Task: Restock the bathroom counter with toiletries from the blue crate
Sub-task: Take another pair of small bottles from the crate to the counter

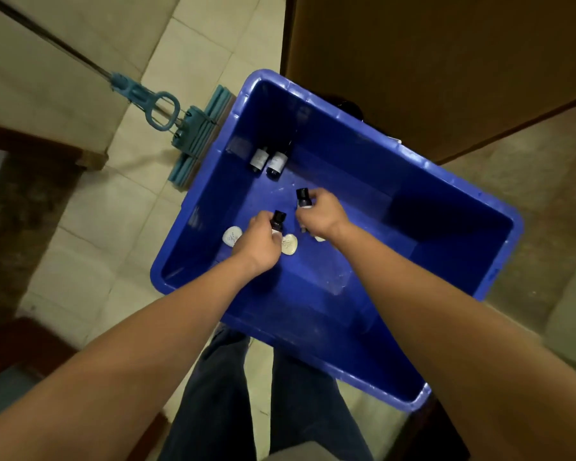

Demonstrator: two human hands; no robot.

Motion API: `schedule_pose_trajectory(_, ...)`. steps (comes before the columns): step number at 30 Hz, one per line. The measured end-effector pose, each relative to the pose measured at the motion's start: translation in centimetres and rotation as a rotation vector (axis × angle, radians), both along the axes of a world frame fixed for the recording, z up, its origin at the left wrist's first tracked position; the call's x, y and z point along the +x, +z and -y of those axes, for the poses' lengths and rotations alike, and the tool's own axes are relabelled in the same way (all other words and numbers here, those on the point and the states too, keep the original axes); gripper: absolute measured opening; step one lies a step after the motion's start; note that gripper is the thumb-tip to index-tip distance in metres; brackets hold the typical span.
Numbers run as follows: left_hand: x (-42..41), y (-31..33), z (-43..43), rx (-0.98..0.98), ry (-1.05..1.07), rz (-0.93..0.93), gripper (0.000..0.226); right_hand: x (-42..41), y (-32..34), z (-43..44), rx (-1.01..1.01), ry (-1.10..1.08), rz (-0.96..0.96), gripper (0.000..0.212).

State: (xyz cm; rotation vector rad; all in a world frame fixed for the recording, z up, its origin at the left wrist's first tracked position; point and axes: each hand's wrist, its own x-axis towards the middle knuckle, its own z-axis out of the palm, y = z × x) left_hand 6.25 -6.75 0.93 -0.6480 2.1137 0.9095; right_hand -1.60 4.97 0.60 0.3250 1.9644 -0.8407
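A blue crate (446,207) stands on the floor below me. Both my hands reach inside it. My left hand (258,242) grips a small dark bottle (277,220) with a black cap. A second small dark bottle (303,197) is held in my right hand (320,214). Two more dark bottles (267,160) with white labels lie side by side near the crate's far left wall. Round white soap packets lie on the crate floor: one (231,235) left of my left hand, one (289,244) between my hands, and one (320,238) partly hidden under my right wrist.
A teal sponge mop (193,141) with a long handle leans over the tiled floor just left of the crate. A brown wooden door (429,54) stands behind the crate. My legs in dark trousers (246,394) are at the crate's near edge.
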Motion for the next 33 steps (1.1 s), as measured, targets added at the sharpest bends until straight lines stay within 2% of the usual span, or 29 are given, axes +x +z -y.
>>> schedule_pose_trajectory(2, 0.6, 1.1, 0.1, 0.046, 0.013, -0.007, 0.026, 1.1, 1.7, -0.1, -0.047, -0.071, 0.041, 0.007)
schedule_pose_trajectory(5, 1.5, 3.2, 0.1, 0.114, 0.063, -0.014, 0.02, 3.1, 4.5, -0.4, -0.097, -0.181, 0.064, 0.019)
schedule_pose_trajectory(8, 2.4, 6.0, 0.2, 0.171, 0.112, -0.033, 0.016, 5.3, 7.3, -0.8, -0.157, -0.304, 0.097, 0.017)
schedule_pose_trajectory(11, 3.0, 9.4, 0.4, 0.253, 0.129, -0.056, 0.001, 7.2, 10.5, -1.2, -0.212, -0.381, 0.088, 0.008)
schedule_pose_trajectory(13, 3.4, 11.8, 0.7, 0.291, 0.126, -0.078, 0.004, 8.4, 12.7, -1.2, -0.233, -0.414, 0.06, 0.003)
schedule_pose_trajectory(18, 4.5, 17.2, 0.7, 0.368, 0.137, -0.099, 0.007, 11.3, 18.5, -1.5, -0.28, -0.522, -0.033, 0.008)
schedule_pose_trajectory(25, 5.2, 23.0, 0.5, 0.448, 0.131, -0.113, 0.028, 14.2, 24.3, -2.3, -0.292, -0.632, -0.179, 0.017)
schedule_pose_trajectory(29, 5.2, 27.9, -0.1, 0.543, 0.154, -0.142, 0.013, 15.0, 27.8, -3.2, -0.348, -0.677, -0.185, 0.026)
schedule_pose_trajectory(33, 5.0, 31.4, -0.8, 0.646, 0.162, -0.152, 0.012, 15.8, 31.4, -4.3, -0.37, -0.704, -0.256, 0.015)
